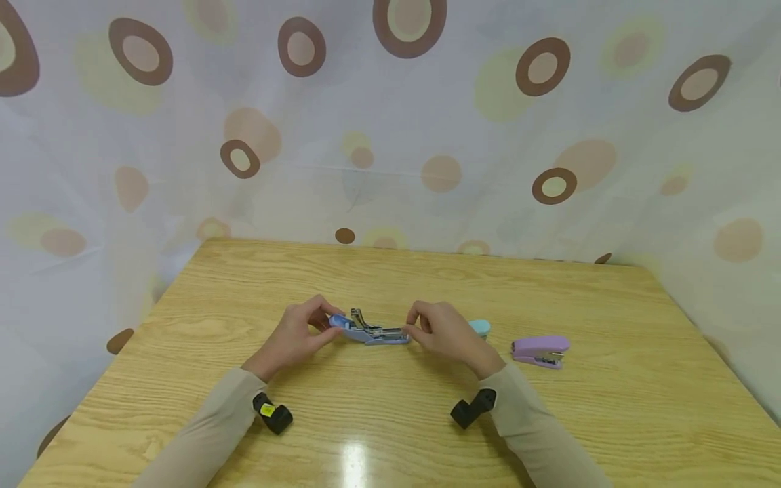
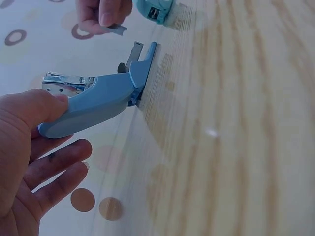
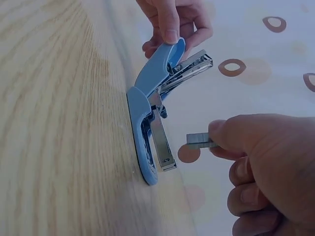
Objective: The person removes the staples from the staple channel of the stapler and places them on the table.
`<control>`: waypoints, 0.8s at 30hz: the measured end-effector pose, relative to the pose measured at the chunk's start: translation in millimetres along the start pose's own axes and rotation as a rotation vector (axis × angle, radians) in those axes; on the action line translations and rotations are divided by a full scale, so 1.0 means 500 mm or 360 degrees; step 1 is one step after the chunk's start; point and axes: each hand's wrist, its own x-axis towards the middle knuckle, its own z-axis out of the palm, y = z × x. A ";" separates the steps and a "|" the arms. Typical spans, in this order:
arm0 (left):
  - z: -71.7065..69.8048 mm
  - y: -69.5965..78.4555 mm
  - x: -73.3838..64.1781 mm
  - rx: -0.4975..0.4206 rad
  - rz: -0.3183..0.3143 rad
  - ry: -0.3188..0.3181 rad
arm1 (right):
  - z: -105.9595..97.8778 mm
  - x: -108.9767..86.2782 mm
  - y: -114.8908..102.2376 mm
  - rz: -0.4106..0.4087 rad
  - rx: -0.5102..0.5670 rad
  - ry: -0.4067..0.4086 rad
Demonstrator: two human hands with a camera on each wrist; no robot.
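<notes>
A light blue stapler (image 1: 360, 335) is folded wide apart on the table, its metal staple channel (image 3: 164, 142) exposed. My left hand (image 1: 299, 335) pinches the raised top cover (image 3: 156, 66) between thumb and forefinger, the other fingers spread loosely below in the left wrist view. In my right hand (image 1: 448, 335), thumb and forefinger pinch a short strip of staples (image 3: 198, 140). The strip sticks out toward the stapler, a small gap away from the channel in the right wrist view. The stapler's base (image 3: 140, 132) rests on the wood.
A teal stapler (image 1: 480, 328) stands partly hidden behind my right hand. To the right of it lies a purple stapler (image 1: 539, 347). The wooden table (image 1: 342, 407) ends at a patterned curtain (image 1: 390, 190) behind. Both wrists wear small black cameras.
</notes>
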 end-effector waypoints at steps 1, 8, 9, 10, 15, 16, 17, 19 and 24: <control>0.000 0.000 -0.001 0.0001 -0.0002 -0.0001 | 0.000 -0.002 -0.002 -0.0003 0.0002 0.0008; -0.001 -0.001 -0.002 0.0006 0.0005 0.0001 | 0.004 -0.033 -0.014 0.0028 0.0109 0.0001; 0.000 -0.001 -0.001 0.0005 0.0005 -0.0003 | 0.005 -0.039 -0.016 0.0036 0.0149 0.0002; 0.001 -0.001 0.000 0.0005 0.0009 -0.0005 | 0.006 -0.046 -0.017 0.0052 0.0185 -0.0003; 0.002 -0.003 0.001 0.0004 0.0013 0.0008 | 0.018 -0.074 -0.021 0.0128 0.0273 -0.0041; 0.002 -0.003 0.001 0.0001 0.0014 0.0011 | 0.022 -0.079 -0.022 0.0146 0.0275 -0.0054; 0.002 -0.002 0.001 -0.0001 0.0014 0.0012 | 0.025 -0.084 -0.023 0.0164 0.0275 -0.0065; 0.001 -0.002 0.001 -0.0001 0.0017 0.0006 | 0.030 -0.094 -0.025 0.0194 0.0279 -0.0074; 0.001 -0.001 -0.002 0.0010 0.0020 0.0012 | 0.042 -0.118 -0.030 0.0236 0.0203 -0.0086</control>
